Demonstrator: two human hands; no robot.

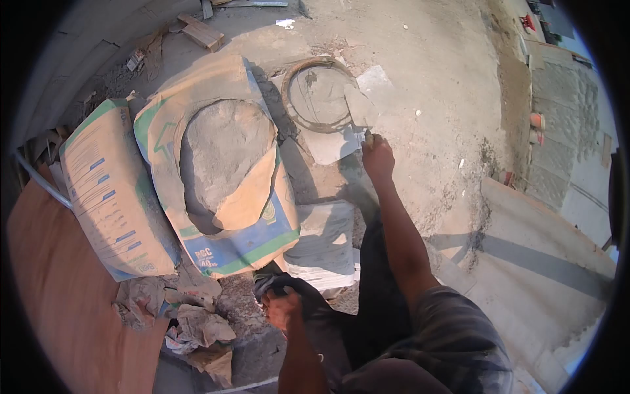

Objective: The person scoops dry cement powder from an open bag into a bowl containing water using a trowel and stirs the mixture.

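My right hand is closed around the handle of a flat trowel. Its pale blade reaches over the near right rim of a round, dust-coated sieve or shallow pan with grey material inside. My left hand is low by my bent knee, fingers curled against dark cloth; whether it grips anything else is hidden. In front of it stands a torn-open cement bag, with grey powder showing through the large hole.
A second cement bag leans at the left beside a brown wooden board. Crumpled paper lies below the bags. A pale stacked bundle sits by my legs. Wood scraps lie at the back on the dusty concrete floor.
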